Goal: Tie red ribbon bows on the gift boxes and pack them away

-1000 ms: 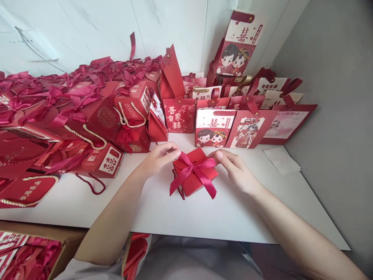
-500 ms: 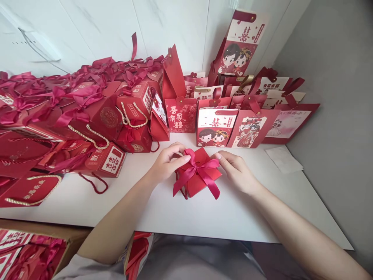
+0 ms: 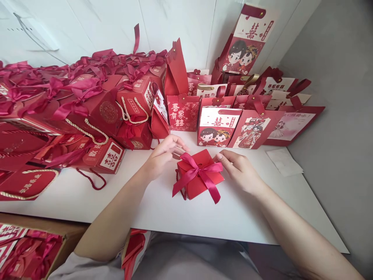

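Observation:
A small red box (image 3: 192, 188) with a pink ribbon bow (image 3: 199, 170) on top sits on the white table between my hands. My left hand (image 3: 164, 153) is just off the box's upper left side, its fingers apart and holding nothing. At the box's right side is my right hand (image 3: 237, 167), thumb and forefinger near the right end of the bow; its other fingers are partly hidden behind the thumb. A dark red cord shows at the left side of the box.
Stacked red boxes (image 3: 101, 111) with ribbons fill the left side of the table (image 3: 163, 217). Red and white gift bags (image 3: 219, 126) stand behind the hands. A folded white tissue (image 3: 284, 161) lies at right. An open carton (image 3: 68, 241) of red boxes is at lower left.
My left hand has let go of the ribbon loop and moved slightly up and left. The bow and box look nearly the same; the view has shifted slightly.

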A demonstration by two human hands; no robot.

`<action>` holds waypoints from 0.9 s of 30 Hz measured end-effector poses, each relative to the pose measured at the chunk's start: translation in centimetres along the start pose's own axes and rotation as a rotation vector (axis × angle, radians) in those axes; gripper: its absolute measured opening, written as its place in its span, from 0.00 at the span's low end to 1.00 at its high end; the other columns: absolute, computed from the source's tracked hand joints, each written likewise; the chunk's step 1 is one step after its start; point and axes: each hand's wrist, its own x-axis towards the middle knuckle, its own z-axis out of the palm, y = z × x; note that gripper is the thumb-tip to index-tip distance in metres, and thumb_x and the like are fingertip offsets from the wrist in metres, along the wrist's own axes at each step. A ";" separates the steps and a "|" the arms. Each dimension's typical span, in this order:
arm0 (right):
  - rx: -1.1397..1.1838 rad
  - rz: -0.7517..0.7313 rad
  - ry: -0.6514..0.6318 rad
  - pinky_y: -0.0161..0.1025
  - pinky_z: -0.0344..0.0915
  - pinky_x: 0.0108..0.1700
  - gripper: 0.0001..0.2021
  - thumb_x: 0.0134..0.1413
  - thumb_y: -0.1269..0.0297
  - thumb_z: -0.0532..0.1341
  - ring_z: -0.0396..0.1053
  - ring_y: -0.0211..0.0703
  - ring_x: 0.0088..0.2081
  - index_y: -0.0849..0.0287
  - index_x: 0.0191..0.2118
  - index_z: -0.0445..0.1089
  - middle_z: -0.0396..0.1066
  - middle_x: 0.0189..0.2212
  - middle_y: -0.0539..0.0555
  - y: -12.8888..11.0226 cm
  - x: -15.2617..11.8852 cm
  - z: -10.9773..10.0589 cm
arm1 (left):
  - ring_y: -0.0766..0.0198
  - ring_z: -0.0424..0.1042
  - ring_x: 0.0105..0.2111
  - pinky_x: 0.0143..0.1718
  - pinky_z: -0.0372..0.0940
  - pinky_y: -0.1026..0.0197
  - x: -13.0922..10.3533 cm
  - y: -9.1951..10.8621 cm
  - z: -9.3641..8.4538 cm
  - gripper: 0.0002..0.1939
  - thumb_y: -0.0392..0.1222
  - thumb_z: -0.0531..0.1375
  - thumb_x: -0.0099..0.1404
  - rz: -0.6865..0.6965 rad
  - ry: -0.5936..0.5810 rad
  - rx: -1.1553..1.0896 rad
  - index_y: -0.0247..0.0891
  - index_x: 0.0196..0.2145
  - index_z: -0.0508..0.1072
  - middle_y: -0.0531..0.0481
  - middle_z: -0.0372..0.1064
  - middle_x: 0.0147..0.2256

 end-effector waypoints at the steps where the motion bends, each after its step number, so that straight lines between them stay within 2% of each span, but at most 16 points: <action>1: -0.007 0.004 0.001 0.40 0.61 0.37 0.24 0.70 0.43 0.49 0.67 0.45 0.32 0.55 0.33 0.70 0.74 0.29 0.51 0.1 0.1 0.0 | 0.54 0.74 0.44 0.48 0.66 0.49 -0.2 0.3 0.0 0.16 0.35 0.54 0.56 0.019 0.030 0.044 0.41 0.43 0.67 0.47 0.74 0.46; 4: 0.009 0.034 0.006 0.41 0.62 0.41 0.25 0.70 0.42 0.49 0.71 0.47 0.36 0.54 0.34 0.72 0.77 0.34 0.52 0.5 0.4 0.1 | 0.52 0.71 0.53 0.56 0.63 0.48 -1.1 2.1 1.1 0.14 0.41 0.55 0.66 0.104 0.101 0.322 0.42 0.49 0.68 0.44 0.70 0.52; 6: 0.015 0.052 0.023 0.41 0.62 0.43 0.25 0.70 0.42 0.48 0.72 0.48 0.38 0.54 0.34 0.72 0.77 0.35 0.53 0.8 0.6 0.1 | 0.51 0.68 0.56 0.60 0.61 0.48 -1.9 3.8 2.4 0.16 0.44 0.55 0.69 0.108 0.043 0.527 0.43 0.53 0.68 0.44 0.69 0.55; 8: 0.013 0.060 0.032 0.42 0.62 0.44 0.26 0.70 0.41 0.48 0.73 0.49 0.39 0.54 0.34 0.72 0.77 0.35 0.53 1.0 0.7 0.1 | 0.47 0.68 0.57 0.59 0.62 0.46 -2.6 5.3 4.0 0.21 0.51 0.58 0.69 0.046 -0.075 0.705 0.45 0.57 0.68 0.43 0.68 0.58; 10: 0.016 0.060 0.024 0.43 0.63 0.44 0.26 0.70 0.41 0.48 0.73 0.49 0.38 0.54 0.34 0.72 0.77 0.35 0.54 1.2 0.8 0.0 | 0.36 0.63 0.62 0.59 0.60 0.40 -3.0 6.2 5.3 0.40 0.61 0.66 0.58 -0.033 -0.134 0.864 0.44 0.63 0.63 0.37 0.62 0.63; 12: 0.024 0.059 0.013 0.44 0.63 0.45 0.26 0.70 0.42 0.48 0.73 0.50 0.39 0.54 0.34 0.72 0.78 0.35 0.54 1.3 0.9 -0.1 | 0.29 0.60 0.63 0.57 0.61 0.37 -2.9 6.6 6.0 0.57 0.61 0.72 0.49 -0.139 -0.179 0.973 0.43 0.70 0.54 0.32 0.58 0.65; 13: 0.031 0.057 0.012 0.44 0.63 0.45 0.26 0.70 0.42 0.48 0.73 0.50 0.39 0.55 0.34 0.72 0.78 0.35 0.54 1.3 0.9 -0.1 | 0.28 0.62 0.61 0.54 0.63 0.38 -2.7 6.7 6.0 0.60 0.58 0.73 0.48 -0.197 -0.206 1.006 0.43 0.71 0.50 0.31 0.59 0.64; 14: 0.040 0.053 0.012 0.45 0.64 0.46 0.26 0.70 0.42 0.47 0.74 0.50 0.40 0.55 0.35 0.72 0.78 0.36 0.55 1.3 0.9 0.0 | 0.29 0.65 0.59 0.51 0.65 0.39 -2.5 6.7 5.8 0.60 0.55 0.73 0.48 -0.243 -0.235 1.028 0.44 0.72 0.48 0.32 0.62 0.62; 16: 0.071 0.033 0.012 0.46 0.65 0.48 0.24 0.71 0.43 0.47 0.74 0.51 0.42 0.55 0.40 0.73 0.78 0.39 0.56 1.2 0.8 0.3 | 0.34 0.70 0.54 0.48 0.66 0.43 -1.9 6.7 4.9 0.56 0.51 0.73 0.49 -0.267 -0.279 1.028 0.46 0.70 0.52 0.35 0.67 0.57; 19: 0.135 -0.034 -0.003 0.47 0.66 0.55 0.21 0.71 0.47 0.49 0.73 0.51 0.51 0.55 0.53 0.70 0.74 0.53 0.59 0.9 0.5 1.3 | 0.39 0.70 0.54 0.48 0.67 0.49 -1.2 6.4 3.1 0.48 0.53 0.74 0.46 -0.188 -0.297 0.937 0.46 0.62 0.63 0.40 0.68 0.55; 22: 0.184 -0.123 -0.051 0.48 0.65 0.60 0.21 0.71 0.50 0.50 0.70 0.50 0.57 0.52 0.60 0.66 0.70 0.59 0.58 0.6 0.2 2.3 | 0.42 0.69 0.55 0.50 0.67 0.50 -0.9 5.9 1.8 0.47 0.54 0.75 0.44 -0.129 -0.305 0.886 0.45 0.60 0.65 0.42 0.68 0.56; 25: 0.208 -0.155 -0.068 0.49 0.66 0.61 0.21 0.72 0.52 0.50 0.71 0.49 0.56 0.50 0.63 0.64 0.69 0.60 0.57 0.7 0.0 2.9 | 0.44 0.69 0.55 0.53 0.68 0.49 -0.8 5.3 0.9 0.45 0.53 0.74 0.49 -0.081 -0.313 0.872 0.45 0.61 0.64 0.41 0.67 0.57; 27: 0.219 -0.137 -0.048 0.50 0.70 0.57 0.22 0.71 0.51 0.51 0.73 0.49 0.52 0.50 0.65 0.62 0.67 0.60 0.60 1.0 0.1 3.0 | 0.42 0.65 0.61 0.59 0.65 0.46 -0.9 4.8 0.0 0.46 0.53 0.73 0.53 -0.033 -0.259 0.859 0.46 0.65 0.60 0.39 0.62 0.61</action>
